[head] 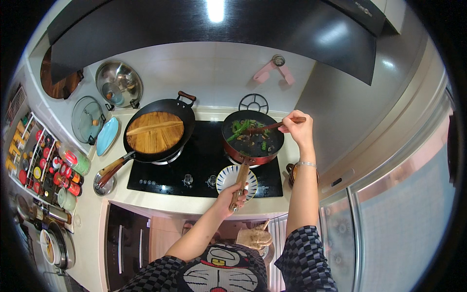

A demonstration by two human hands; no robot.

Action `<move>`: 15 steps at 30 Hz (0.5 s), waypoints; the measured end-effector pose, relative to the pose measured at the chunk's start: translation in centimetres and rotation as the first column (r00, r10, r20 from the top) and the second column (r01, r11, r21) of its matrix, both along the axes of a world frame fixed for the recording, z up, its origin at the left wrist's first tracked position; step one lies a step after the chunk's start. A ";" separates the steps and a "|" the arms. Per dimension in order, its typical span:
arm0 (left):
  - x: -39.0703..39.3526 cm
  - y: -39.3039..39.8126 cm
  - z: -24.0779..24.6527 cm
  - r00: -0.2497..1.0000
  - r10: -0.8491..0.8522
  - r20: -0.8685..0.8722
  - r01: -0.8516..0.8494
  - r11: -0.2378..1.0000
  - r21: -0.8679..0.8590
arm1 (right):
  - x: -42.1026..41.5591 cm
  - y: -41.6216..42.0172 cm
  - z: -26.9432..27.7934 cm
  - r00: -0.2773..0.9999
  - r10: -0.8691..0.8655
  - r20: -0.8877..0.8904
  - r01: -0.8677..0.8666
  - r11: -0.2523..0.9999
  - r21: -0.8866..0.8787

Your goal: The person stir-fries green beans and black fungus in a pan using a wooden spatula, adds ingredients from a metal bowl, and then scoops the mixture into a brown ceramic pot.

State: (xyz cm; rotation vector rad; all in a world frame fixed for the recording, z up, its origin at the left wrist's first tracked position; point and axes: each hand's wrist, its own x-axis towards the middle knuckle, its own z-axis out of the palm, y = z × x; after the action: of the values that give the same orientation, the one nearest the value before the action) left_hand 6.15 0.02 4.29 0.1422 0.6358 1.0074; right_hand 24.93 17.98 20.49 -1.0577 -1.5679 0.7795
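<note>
My left hand [233, 199] grips the wooden handle of a red-sided frying pan [251, 159] over the right burner. Held in my right hand [300, 127] is a wooden spatula [271, 126], its lower end among green vegetables [240, 128] and small browned pieces in the pan. A plate with blue stripes [226, 177] lies beneath the pan handle, partly hidden by it and by my left hand. On the left burner sits a black wok [188, 118] with a wooden lid [155, 137] resting in it.
The black glass hob [204, 157] lies under a dark range hood [219, 33]. Wooden-handled utensils rest on a metal bowl [109, 185] at left, beside a rack [40, 127] of seasoning jars. A small pot [292, 175] stands near my right forearm. Pot lids [126, 78] lean against the wall.
</note>
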 end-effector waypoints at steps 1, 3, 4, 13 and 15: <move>0.1 0.1 0.2 1.000 -0.008 -0.005 0.008 1.000 -0.002 | 0.3 0.8 -1.3 0.998 0.014 -0.059 -0.011 0.999 0.047; 0.2 0.2 0.2 1.000 -0.017 -0.008 0.017 1.000 -0.007 | 0.8 2.5 -4.7 0.984 0.048 -0.174 -0.023 0.989 0.143; 0.3 0.2 0.0 1.000 -0.018 -0.004 0.018 1.000 -0.012 | 1.0 3.1 -6.5 0.992 0.033 -0.121 -0.007 0.978 0.207; -0.1 0.0 -0.2 0.999 -0.017 0.048 0.018 1.000 -0.001 | 5.6 -1.6 0.5 0.965 0.247 0.090 -0.257 0.958 0.124; -0.1 -0.1 -0.4 0.998 -0.011 0.062 0.011 1.000 0.001 | 6.4 -2.9 3.3 0.953 0.286 0.104 -0.291 0.956 0.039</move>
State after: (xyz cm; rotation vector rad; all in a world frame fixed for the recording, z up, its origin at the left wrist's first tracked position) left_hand 6.04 -0.08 3.86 0.1148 0.5779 0.9981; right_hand 31.33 15.09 23.83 -0.8470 -1.8440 0.8863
